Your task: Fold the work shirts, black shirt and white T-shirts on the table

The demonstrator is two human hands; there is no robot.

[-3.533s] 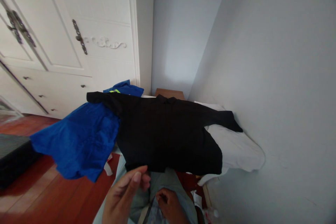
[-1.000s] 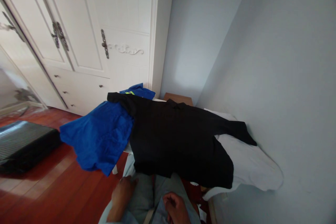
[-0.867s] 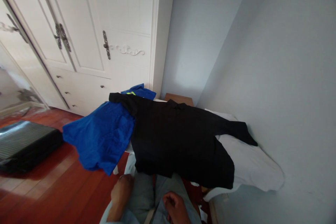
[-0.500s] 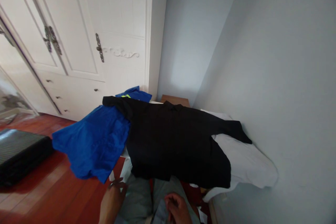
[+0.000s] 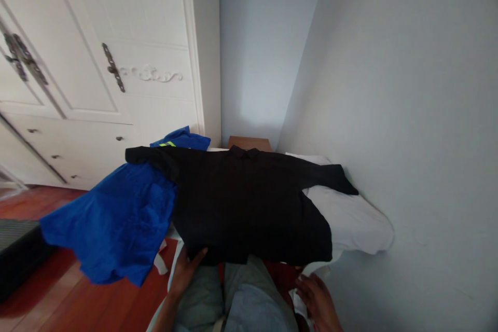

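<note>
In the head view, the black shirt (image 5: 249,202) lies spread out face up, collar away from the person, one sleeve over the blue cloth (image 5: 112,218), the other over the white cloth (image 5: 346,218). The left hand (image 5: 187,271) touches its near hem corner; whether it pinches the fabric I cannot tell. The right hand (image 5: 317,295), fingers loosely bent and released, is below the hem, apart from it.

In dim light, my right hand (image 5: 318,298) looks shadowy, the black collared shirt (image 5: 249,205) nearly detailless, the wooden floor (image 5: 83,306) glossy.
</note>
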